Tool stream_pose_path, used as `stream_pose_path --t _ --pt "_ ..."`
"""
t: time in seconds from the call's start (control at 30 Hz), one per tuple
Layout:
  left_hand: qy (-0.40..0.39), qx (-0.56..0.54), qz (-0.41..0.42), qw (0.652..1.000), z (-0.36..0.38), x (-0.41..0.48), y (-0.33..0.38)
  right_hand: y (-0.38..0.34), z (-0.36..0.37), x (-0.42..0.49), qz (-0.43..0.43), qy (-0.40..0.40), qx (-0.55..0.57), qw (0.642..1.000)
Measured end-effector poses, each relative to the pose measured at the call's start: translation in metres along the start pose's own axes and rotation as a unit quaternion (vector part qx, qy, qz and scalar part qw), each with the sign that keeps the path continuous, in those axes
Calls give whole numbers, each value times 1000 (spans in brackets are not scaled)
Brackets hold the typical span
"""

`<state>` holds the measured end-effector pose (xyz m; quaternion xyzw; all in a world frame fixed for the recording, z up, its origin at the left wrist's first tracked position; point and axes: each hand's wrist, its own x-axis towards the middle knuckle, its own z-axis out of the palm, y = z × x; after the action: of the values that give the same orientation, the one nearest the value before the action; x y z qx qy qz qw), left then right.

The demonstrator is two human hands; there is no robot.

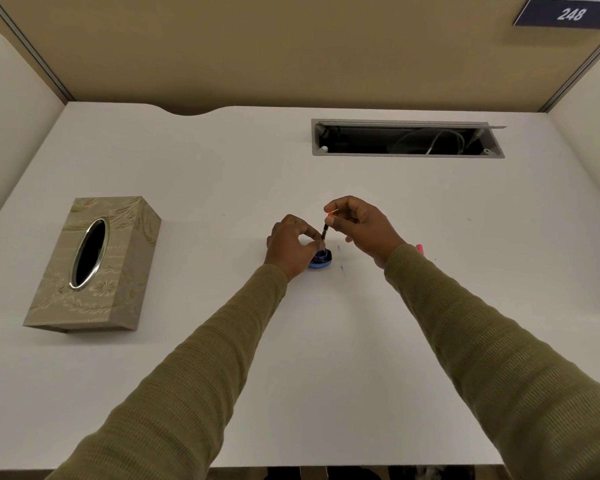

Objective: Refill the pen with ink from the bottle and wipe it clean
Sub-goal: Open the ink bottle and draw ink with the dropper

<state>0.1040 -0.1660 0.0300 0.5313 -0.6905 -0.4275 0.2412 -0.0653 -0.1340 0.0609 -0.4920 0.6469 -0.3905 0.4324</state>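
A small blue ink bottle (321,259) stands open on the white desk (222,341), near the middle. My left hand (290,244) grips its left side, thumb and fingers around it. My right hand (361,225) pinches the top of a thin dark pen part (325,232) that stands almost upright with its lower end in the bottle's mouth. A small red tip shows at the top between my fingers. A pink object (420,249), perhaps another pen piece, peeks out behind my right wrist.
A patterned beige tissue box (94,265) with an oval opening lies on the left of the desk. A recessed cable tray (407,138) with an open lid sits at the back right. Small blue ink marks (340,258) dot the desk beside the bottle. Partition walls surround the desk.
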Motion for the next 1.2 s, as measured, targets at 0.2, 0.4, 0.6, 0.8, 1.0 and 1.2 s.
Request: stream_pose_path --t 0.2,0.4,0.6,0.8,1.0,1.2 --pt "-2 -4 -4 1000 1 0 1 -1 2 2 8 9 6 1000" --pt "-2 1 -5 1000 -1 1 3 0 0 2 5 1 4 1000" --pt "0 -4 -4 1000 -1 2 4 0 0 5 13 14 22 1000" --pt "-5 2 -7 1000 -1 3 5 -1 -4 5 12 -3 29 999" --pt "-3 2 -5 1000 -1 4 5 -1 -4 7 20 8 43 999" --pt "-1 4 -8 1000 -2 6 5 -2 -3 8 15 3 34 999"
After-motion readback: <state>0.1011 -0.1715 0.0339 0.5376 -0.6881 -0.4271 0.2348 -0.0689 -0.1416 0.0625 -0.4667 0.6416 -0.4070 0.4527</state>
